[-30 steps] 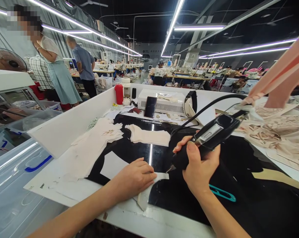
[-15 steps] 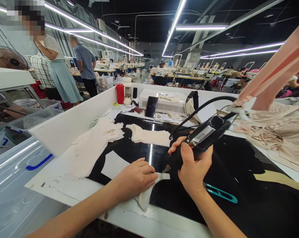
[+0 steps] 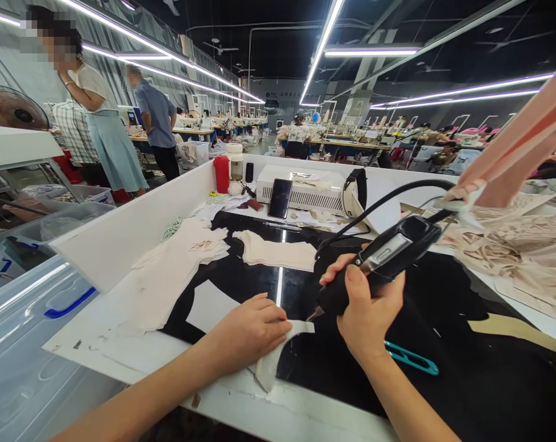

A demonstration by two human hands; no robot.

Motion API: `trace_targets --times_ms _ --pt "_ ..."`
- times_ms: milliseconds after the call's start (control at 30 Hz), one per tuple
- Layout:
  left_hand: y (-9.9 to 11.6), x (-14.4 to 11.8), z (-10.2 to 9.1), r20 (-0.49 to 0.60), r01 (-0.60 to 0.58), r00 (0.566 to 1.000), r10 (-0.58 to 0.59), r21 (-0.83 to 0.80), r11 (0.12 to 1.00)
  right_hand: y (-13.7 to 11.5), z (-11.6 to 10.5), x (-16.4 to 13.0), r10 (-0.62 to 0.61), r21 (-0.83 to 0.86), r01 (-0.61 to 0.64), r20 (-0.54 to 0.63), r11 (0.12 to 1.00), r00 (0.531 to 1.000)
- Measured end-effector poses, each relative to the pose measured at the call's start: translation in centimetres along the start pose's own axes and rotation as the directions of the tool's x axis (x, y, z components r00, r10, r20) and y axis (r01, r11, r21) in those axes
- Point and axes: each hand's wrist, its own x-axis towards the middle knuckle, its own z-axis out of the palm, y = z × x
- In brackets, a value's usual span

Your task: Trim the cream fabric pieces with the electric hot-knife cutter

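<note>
My right hand (image 3: 366, 312) grips a black corded hand tool (image 3: 383, 258), held slanted with its metal tip touching a small white fabric piece (image 3: 278, 351) on the glossy black worktop (image 3: 443, 368). The tool's black cable loops up and away to the right. My left hand (image 3: 249, 330) lies flat on the same white fabric piece, fingers pressing it down just left of the tip. A teal thread snip (image 3: 411, 359) lies on the black surface right of my right wrist.
Stacks of cream fabric pieces (image 3: 278, 250) lie behind my hands, more lace fabric (image 3: 517, 245) at right. A white box unit (image 3: 300, 187), a phone (image 3: 280, 197) and a red bottle (image 3: 221, 174) stand at the back. Clear bins (image 3: 33, 319) sit left. Two people stand far left.
The right hand and the tool shifted slightly left and then back; the left hand stays pressed on the white piece. The view wobbled a little.
</note>
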Motion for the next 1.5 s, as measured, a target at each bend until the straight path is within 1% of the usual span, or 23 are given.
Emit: trace_targets --times_ms 267,433,567,733,900,967,1100,1267,1400,1500 --pt "0.1 0.0 -0.2 -0.006 0.001 1.0 -0.001 -0.006 1.0 -0.1 0.2 -0.1 0.007 0.009 -0.008 0.023 1.0 1.0" --pt "0.0 -0.1 -0.1 -0.004 0.005 1.0 -0.005 0.002 1.0 -0.6 0.3 -0.4 0.009 0.036 -0.009 0.013 0.999 1.0" --pt "0.0 -0.1 0.0 0.008 0.01 1.0 -0.01 0.013 1.0 -0.9 0.4 -1.0 0.01 0.067 -0.013 0.055 0.998 0.998" --pt "0.1 0.0 -0.2 0.031 0.01 0.999 -0.01 0.014 1.0 -0.8 0.5 -1.5 0.013 0.041 -0.016 0.07 0.999 0.997" --pt "0.0 0.0 -0.2 0.02 0.004 1.0 -0.004 0.005 1.0 -0.8 0.6 -1.4 0.005 0.022 -0.007 0.087 1.0 0.996" --pt "0.0 0.0 -0.2 0.013 0.005 1.0 -0.005 0.0 1.0 -0.8 0.4 -1.1 0.002 0.033 -0.004 0.079 0.999 0.997" --pt "0.1 0.0 -0.3 0.025 0.015 1.0 -0.015 0.01 1.0 -0.8 -0.1 -0.8 -0.004 0.042 0.003 0.027 0.999 1.0" --pt "0.1 0.0 -0.3 0.022 0.013 1.0 -0.013 0.005 1.0 -0.7 -0.4 -0.8 -0.006 0.04 0.005 0.037 0.999 0.999" --pt "-0.2 -0.1 0.0 0.01 0.005 1.0 -0.005 -0.002 1.0 -0.7 -0.3 -0.8 -0.015 0.019 0.014 0.041 1.0 0.999" --pt "0.0 0.0 0.2 0.035 0.019 0.999 -0.02 0.016 1.0 -0.8 -0.5 -0.9 0.012 0.007 -0.012 0.015 1.0 1.0"
